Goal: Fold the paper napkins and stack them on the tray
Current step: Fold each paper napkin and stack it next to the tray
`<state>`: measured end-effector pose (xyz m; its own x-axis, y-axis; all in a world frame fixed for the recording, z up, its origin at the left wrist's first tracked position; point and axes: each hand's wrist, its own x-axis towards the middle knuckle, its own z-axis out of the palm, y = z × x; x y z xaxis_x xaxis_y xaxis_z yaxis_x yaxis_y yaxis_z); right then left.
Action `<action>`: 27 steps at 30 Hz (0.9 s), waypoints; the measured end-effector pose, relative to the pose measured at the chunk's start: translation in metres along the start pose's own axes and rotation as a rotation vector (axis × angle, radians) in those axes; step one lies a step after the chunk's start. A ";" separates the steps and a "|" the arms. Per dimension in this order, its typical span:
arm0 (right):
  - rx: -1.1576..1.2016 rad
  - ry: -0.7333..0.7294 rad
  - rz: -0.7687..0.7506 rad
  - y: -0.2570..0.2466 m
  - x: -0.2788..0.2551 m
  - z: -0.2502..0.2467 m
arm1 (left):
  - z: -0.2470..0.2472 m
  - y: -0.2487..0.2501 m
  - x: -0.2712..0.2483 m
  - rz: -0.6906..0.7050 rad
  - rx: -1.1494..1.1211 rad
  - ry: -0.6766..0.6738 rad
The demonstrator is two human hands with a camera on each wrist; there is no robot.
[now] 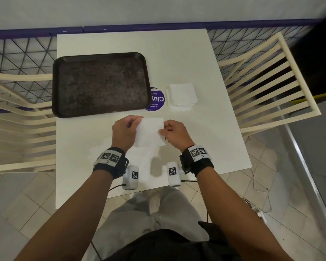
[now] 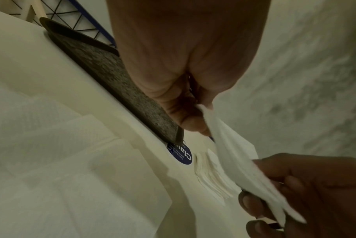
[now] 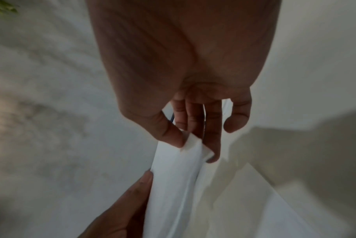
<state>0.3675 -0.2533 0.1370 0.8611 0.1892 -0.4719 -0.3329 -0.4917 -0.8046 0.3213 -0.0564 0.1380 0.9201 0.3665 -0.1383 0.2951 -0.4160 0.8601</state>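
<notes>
Both hands hold one white paper napkin (image 1: 150, 131) up over the table's near middle. My left hand (image 1: 127, 129) pinches its left edge between thumb and fingers; the left wrist view shows that pinch on the napkin (image 2: 229, 154). On the other side, my right hand (image 1: 172, 131) pinches the right edge, and in the right wrist view its thumb and fingers close on a corner of the napkin (image 3: 177, 169). A pile of white napkins (image 1: 181, 96) lies on the table to the right of the dark tray (image 1: 102, 112), which holds nothing.
A round blue sticker (image 1: 157, 99) sits on the white table (image 1: 205, 63) between tray and pile. Cream slatted chairs stand at the left (image 1: 21, 117) and right (image 1: 267, 87). A wire fence (image 1: 23, 53) runs behind the table.
</notes>
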 end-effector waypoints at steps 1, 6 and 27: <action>-0.012 0.007 -0.010 0.000 0.002 -0.002 | 0.002 0.000 0.001 -0.008 -0.017 0.002; -0.027 0.094 -0.029 -0.006 0.034 -0.036 | 0.014 0.002 0.002 -0.142 -0.124 -0.064; -0.338 0.439 0.014 -0.005 0.150 -0.109 | 0.020 -0.031 -0.005 -0.373 -0.094 -0.077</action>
<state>0.5406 -0.3152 0.1097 0.9609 -0.1555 -0.2290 -0.2656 -0.7507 -0.6048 0.3124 -0.0621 0.1018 0.7721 0.4127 -0.4832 0.5911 -0.1871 0.7846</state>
